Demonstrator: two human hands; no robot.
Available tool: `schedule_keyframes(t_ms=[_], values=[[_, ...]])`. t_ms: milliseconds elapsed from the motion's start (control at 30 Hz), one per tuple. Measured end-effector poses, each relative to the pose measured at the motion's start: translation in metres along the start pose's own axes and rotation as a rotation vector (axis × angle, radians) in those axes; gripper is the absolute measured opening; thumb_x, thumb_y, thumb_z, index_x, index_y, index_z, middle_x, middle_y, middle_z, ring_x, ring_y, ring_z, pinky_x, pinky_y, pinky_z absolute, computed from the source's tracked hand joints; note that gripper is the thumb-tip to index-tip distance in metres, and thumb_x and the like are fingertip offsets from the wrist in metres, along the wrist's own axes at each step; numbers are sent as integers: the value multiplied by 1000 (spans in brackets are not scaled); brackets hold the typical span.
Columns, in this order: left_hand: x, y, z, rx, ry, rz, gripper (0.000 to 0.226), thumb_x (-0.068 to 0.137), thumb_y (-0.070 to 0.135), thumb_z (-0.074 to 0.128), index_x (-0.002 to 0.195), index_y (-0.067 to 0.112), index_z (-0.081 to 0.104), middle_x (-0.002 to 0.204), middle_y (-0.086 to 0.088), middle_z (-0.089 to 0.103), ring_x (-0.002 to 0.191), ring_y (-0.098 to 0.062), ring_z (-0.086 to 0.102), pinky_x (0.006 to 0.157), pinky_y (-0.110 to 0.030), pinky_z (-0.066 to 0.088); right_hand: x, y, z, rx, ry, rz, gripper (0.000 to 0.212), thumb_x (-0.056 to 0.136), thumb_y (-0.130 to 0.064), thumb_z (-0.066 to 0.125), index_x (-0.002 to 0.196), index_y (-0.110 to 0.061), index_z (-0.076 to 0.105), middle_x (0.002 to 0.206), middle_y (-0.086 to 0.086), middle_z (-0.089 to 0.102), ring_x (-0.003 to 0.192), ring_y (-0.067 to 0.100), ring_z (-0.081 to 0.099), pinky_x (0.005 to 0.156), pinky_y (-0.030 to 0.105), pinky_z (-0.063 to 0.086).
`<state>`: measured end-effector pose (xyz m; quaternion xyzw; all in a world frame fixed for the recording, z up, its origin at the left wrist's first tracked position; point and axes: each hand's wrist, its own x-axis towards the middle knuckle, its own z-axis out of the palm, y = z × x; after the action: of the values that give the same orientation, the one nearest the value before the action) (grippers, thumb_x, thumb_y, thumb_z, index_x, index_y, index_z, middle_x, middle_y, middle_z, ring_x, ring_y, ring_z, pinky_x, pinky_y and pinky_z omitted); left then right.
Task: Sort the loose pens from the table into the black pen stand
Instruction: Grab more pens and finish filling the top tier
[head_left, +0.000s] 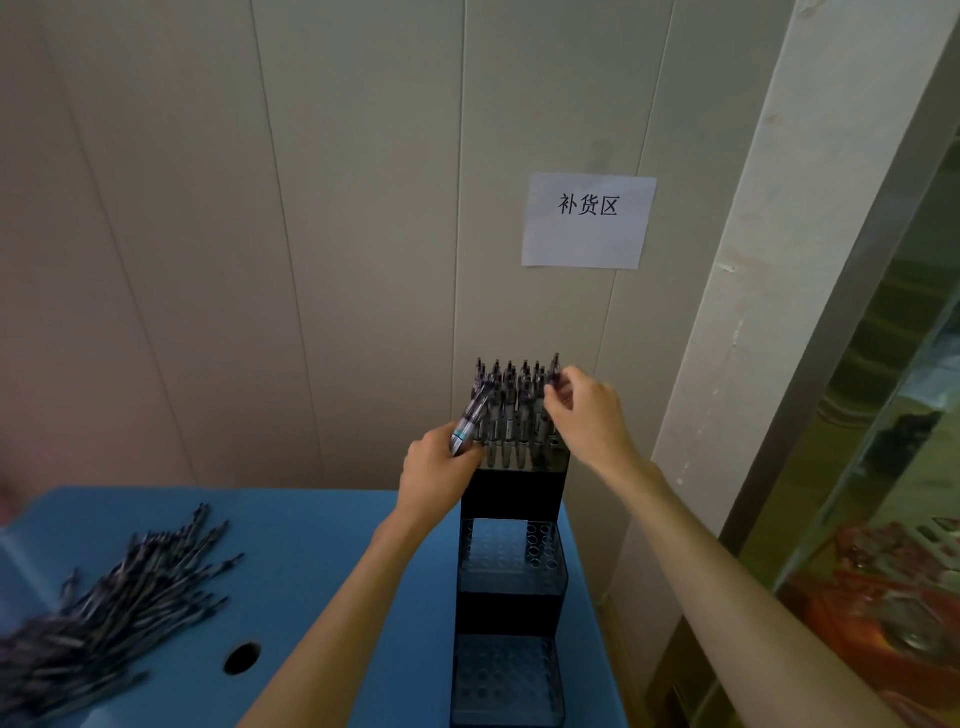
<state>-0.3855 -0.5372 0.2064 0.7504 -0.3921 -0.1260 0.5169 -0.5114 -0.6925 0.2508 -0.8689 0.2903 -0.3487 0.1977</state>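
Observation:
A black three-tier pen stand (511, 499) stands on the blue table (311, 551) against the wall. Its top tier holds several upright pens (511, 410); the two lower tiers (506, 670) show bare holes. My left hand (436, 478) grips a small bundle of pens (470, 418) at the stand's upper left, tips slanting up to the right. My right hand (587, 410) pinches the upper end of one pen (553, 376) standing at the top tier's right side. A large pile of loose pens (104, 618) lies at the table's left.
A round hole (241, 657) is cut into the tabletop near the pile. A paper sign (587, 221) hangs on the panelled wall above the stand. A white pillar (727, 364) and a glass cabinet (883, 519) stand to the right.

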Motion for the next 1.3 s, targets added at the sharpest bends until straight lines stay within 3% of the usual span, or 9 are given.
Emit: schedule_keyframes(t_ms=[167, 333, 467, 633, 733, 833, 1000, 1133, 1300], values=[[-1, 0, 1, 7, -15, 2, 24, 90, 12, 59, 70, 20, 48, 60, -1, 47, 51, -14, 35, 52, -31, 30, 3, 1, 0, -18, 0, 16, 13, 99, -20, 58, 97, -8, 63, 82, 4, 68, 70, 19, 68, 66, 36, 61], [0, 1, 5, 1, -28, 3, 25, 89, 11, 59, 69, 20, 46, 58, 2, 46, 50, -13, 35, 51, -29, 31, -6, 9, 8, -66, -128, 32, 10, 96, -19, 64, 93, -11, 68, 85, 4, 72, 64, 13, 67, 63, 31, 60], [-1, 4, 7, 9, -21, 14, 30, 88, 10, 59, 66, 22, 42, 56, 4, 42, 47, -10, 32, 48, -26, 27, -9, 11, 13, -59, -97, 52, 13, 96, -22, 65, 89, -12, 70, 79, 1, 71, 62, 13, 67, 63, 33, 61], [-2, 4, 11, 20, -39, 15, 27, 88, 10, 58, 68, 23, 44, 57, 2, 44, 49, -12, 34, 49, -27, 28, -14, 13, 8, -70, -124, 110, 27, 94, -32, 66, 74, -15, 70, 64, -1, 70, 55, 14, 68, 72, 20, 55], [-2, 5, 13, 41, -32, 15, 29, 88, 10, 57, 67, 24, 43, 56, 4, 43, 48, -11, 34, 48, -26, 28, -17, 7, 2, 78, -177, 146, 21, 95, -29, 66, 78, -17, 71, 65, -3, 72, 54, 9, 68, 65, 24, 58], [0, 6, 17, 65, -29, 28, 25, 87, 11, 58, 68, 23, 46, 57, 4, 46, 49, -12, 37, 50, -27, 30, -20, -8, -5, 359, -286, 177, 13, 94, -19, 67, 86, -11, 73, 74, 4, 74, 61, 16, 70, 64, 31, 60], [0, 7, 26, 90, -10, 68, 12, 89, 23, 56, 78, 21, 59, 61, 1, 59, 51, -11, 46, 50, -30, 38, -27, -21, -7, 513, -434, 159, 22, 87, -29, 76, 97, -10, 75, 85, 9, 75, 69, 16, 67, 63, 24, 56], [0, 10, 34, 135, 8, 73, 13, 91, 28, 54, 85, 19, 62, 69, -3, 66, 55, -15, 53, 52, -31, 42, -33, -19, -3, 580, -429, 176, 19, 86, -28, 77, 97, -12, 76, 78, -5, 73, 67, 6, 63, 62, 20, 50], [2, 8, 36, 187, -16, 73, 7, 88, 26, 56, 85, 20, 59, 68, -2, 64, 54, -15, 53, 51, -30, 42, -37, -18, -3, 635, -361, 224, 18, 91, -26, 71, 101, -11, 72, 84, -3, 74, 70, 9, 65, 60, 18, 51]])
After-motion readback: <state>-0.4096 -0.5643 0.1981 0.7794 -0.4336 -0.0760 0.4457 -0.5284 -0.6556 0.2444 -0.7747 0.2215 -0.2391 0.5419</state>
